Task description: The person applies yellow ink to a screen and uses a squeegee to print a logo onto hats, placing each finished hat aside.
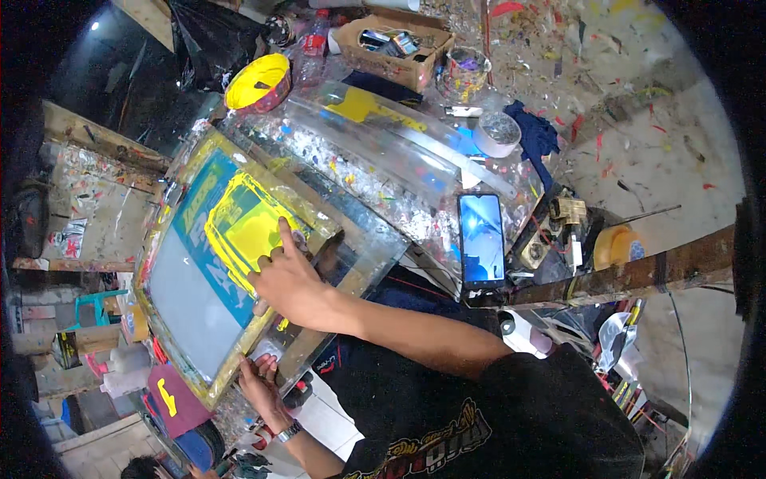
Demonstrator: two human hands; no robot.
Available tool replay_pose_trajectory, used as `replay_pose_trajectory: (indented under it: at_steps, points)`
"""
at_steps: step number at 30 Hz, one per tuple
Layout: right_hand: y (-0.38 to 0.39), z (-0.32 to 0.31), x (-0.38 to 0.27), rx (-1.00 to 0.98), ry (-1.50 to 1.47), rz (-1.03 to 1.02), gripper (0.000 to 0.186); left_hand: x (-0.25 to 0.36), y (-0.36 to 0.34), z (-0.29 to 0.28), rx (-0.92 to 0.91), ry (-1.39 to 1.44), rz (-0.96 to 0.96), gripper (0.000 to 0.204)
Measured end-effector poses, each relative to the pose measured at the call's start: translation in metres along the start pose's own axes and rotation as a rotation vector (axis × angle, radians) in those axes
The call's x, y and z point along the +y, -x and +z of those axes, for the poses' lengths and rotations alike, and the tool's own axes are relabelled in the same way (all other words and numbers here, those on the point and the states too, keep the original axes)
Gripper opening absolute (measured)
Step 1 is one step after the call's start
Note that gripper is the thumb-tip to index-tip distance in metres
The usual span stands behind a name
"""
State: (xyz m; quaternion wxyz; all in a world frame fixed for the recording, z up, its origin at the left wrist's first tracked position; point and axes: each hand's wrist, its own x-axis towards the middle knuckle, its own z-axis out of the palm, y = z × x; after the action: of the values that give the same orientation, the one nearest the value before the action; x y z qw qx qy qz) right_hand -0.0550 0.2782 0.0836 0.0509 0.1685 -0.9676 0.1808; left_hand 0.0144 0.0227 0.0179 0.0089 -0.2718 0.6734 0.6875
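A wooden-framed printing screen (188, 315) lies tilted on the work table, with blue-coated mesh and wet yellow ink (231, 188) smeared over one part. My right hand (291, 287) is over the inked area, its index finger stretched along the yellow. Its other fingers and palm close over what looks like a squeegee (300, 238); only the ends show, the rest being covered by my hand. My left hand (259, 382), with a metal watch at the wrist, grips the screen frame's near lower edge. Under the frame the surface is mostly hidden.
Beyond the screen stand a tub of yellow ink (257, 82), a plastic bottle (313, 44) and a cardboard box (391, 49). A clear sheet (375, 152), a tape roll (496, 134) and a lit phone (482, 239) lie on the table. A wooden beam (638, 275) runs at right.
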Motion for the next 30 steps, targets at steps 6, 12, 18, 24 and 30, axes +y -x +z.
replay_pose_trajectory:
  at_steps: [6,12,18,24,30]
  points:
    - [0.0,0.004,0.002,0.026,-0.008,0.006,0.029,-0.007,-0.004,-0.004,-0.023,-0.01,0.059,0.045]
    - [0.001,0.003,0.002,0.033,-0.006,0.004,0.028,-0.001,0.0,0.001,0.003,0.021,0.015,0.043]
    - [0.001,0.005,0.001,0.077,0.023,-0.024,0.027,-0.006,-0.007,-0.006,-0.01,0.035,0.013,0.042]
    - [0.006,0.002,0.002,0.058,0.006,-0.033,0.027,0.003,0.004,0.004,0.025,0.011,0.01,0.043]
    - [0.009,0.001,0.005,0.088,0.04,-0.023,0.028,-0.006,0.0,0.0,-0.014,0.005,0.032,0.044]
